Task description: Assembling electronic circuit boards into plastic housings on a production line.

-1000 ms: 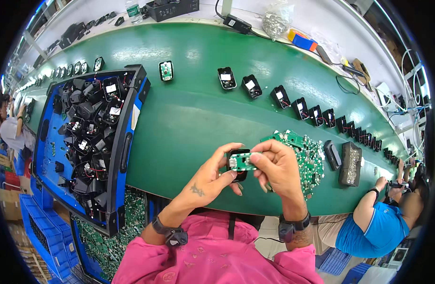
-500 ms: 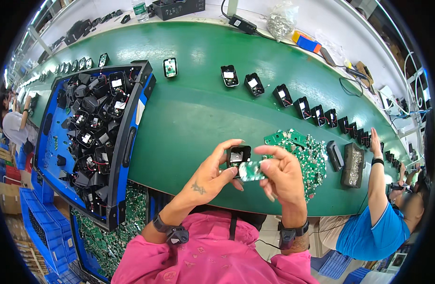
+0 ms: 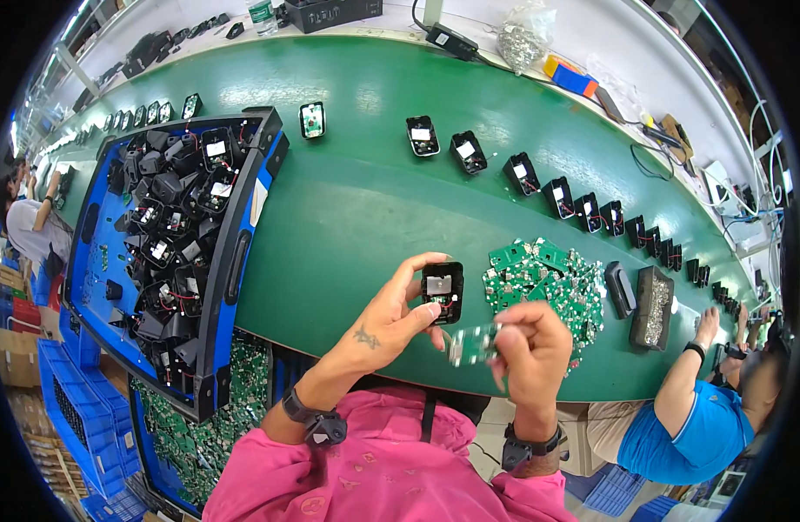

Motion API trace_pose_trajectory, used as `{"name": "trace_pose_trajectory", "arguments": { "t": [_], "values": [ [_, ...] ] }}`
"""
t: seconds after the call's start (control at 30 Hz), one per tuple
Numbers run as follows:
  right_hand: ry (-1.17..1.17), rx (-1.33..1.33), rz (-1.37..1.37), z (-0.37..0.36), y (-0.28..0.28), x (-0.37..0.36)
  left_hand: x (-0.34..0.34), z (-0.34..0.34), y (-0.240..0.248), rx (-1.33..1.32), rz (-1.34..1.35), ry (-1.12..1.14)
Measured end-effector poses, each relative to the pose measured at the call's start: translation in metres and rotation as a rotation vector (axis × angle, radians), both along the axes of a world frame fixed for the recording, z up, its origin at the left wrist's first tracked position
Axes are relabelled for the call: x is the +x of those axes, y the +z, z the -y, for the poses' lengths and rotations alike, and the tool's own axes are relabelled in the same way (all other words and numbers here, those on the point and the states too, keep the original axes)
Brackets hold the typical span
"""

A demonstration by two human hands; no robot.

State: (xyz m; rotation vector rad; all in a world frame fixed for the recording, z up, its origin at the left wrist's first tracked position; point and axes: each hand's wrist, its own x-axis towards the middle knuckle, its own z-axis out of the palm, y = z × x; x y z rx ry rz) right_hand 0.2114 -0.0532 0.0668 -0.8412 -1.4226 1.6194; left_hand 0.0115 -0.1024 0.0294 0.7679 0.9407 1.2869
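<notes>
My left hand (image 3: 398, 310) grips a small black plastic housing (image 3: 442, 292), its open side facing up. Inside it show a pale block, a bit of green board and thin red wires. Just to the right and nearer to me, my right hand (image 3: 532, 350) pinches a green circuit board (image 3: 473, 344) between thumb and fingers; the board is smeared by motion and apart from the housing. Beyond my right hand lies a loose heap of similar green boards (image 3: 548, 278).
A blue tray (image 3: 235, 252) of black housings stands at left, over a bin of boards (image 3: 213, 418). Black housings (image 3: 520, 174) line the green bench (image 3: 356, 200). At right are a black block-shaped part (image 3: 620, 289), a dark box of small metal parts (image 3: 651, 309) and a co-worker's arm (image 3: 683, 378).
My right hand has drawn the circuit board down and away from the housing. The housing now shows more fully in my left hand. The co-worker's hand has come down nearer their body.
</notes>
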Motion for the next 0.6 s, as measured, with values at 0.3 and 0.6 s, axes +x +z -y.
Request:
{"name": "trace_pose_trajectory", "arguments": {
  "t": [0.3,0.6],
  "values": [
    [0.002,-0.063,0.159,-0.022,-0.005,-0.017,0.006,-0.001,-0.002,0.100,-0.080,-0.070],
    [0.036,-0.077,0.156,-0.020,-0.014,-0.013,0.005,-0.004,-0.002,0.055,-0.032,-0.003]
  ]
}}
